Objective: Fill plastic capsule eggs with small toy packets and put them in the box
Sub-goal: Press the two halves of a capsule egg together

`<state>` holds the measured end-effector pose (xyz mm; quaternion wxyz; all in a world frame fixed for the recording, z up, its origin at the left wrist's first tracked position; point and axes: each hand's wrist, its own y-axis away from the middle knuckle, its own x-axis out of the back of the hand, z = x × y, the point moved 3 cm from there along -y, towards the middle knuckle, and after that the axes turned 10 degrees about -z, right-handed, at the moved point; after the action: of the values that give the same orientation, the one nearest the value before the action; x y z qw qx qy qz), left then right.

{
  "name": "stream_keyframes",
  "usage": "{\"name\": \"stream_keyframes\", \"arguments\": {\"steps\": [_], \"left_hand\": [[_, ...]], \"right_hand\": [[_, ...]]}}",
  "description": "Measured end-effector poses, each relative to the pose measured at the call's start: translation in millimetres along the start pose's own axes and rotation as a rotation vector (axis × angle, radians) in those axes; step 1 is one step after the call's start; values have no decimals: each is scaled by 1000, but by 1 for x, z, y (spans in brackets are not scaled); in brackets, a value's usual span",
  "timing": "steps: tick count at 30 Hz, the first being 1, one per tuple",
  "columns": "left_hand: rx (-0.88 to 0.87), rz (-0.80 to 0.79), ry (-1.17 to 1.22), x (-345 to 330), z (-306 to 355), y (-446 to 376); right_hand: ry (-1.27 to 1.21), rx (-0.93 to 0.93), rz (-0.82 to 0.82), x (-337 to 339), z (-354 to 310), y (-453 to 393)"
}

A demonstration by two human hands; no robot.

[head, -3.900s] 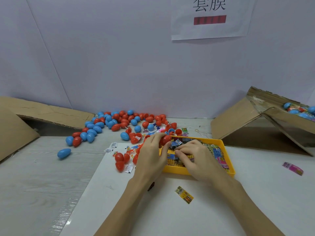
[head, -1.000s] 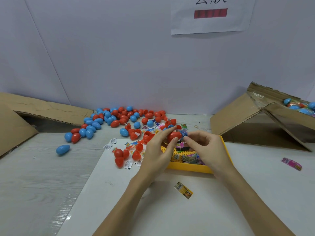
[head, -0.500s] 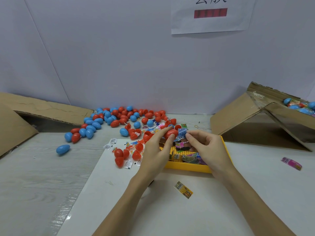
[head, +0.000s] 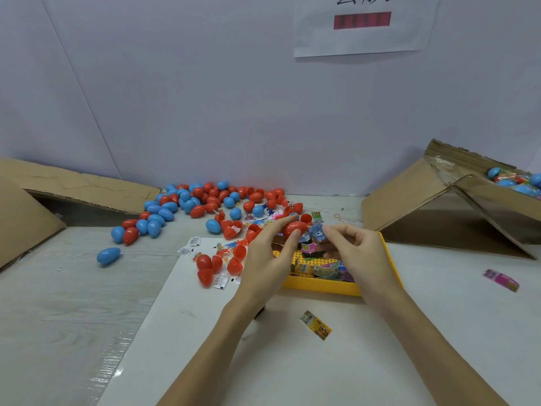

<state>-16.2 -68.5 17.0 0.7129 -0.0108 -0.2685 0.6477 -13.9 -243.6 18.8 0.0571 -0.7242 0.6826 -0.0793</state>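
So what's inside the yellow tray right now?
Printed toy packets lie on the floor of the yellow tray, showing between the left hand and right hand. Both hands cover the rest of it.

Both bare forearms are reaching forward from the bottom edge, converging toward the middle. The left hand [head: 268,259] is lying palm down, its thumb and forefinger pinching a red egg half [head: 294,228]. The right hand [head: 355,253] is facing it, fingers curled, its thumb and forefinger pinching a small packet [head: 317,234] just beside that egg half.
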Motion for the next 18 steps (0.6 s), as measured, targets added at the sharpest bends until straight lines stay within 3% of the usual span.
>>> {"name": "stream_keyframes", "arguments": {"steps": [7,18], "left_hand": [[-34,-44,38,-4,5,2],[-51,-82,5,-2,4,2]], "right_hand": [[-126,-14,-10,1,-4,1],[250,73,-103,-2,-3,3]]}}
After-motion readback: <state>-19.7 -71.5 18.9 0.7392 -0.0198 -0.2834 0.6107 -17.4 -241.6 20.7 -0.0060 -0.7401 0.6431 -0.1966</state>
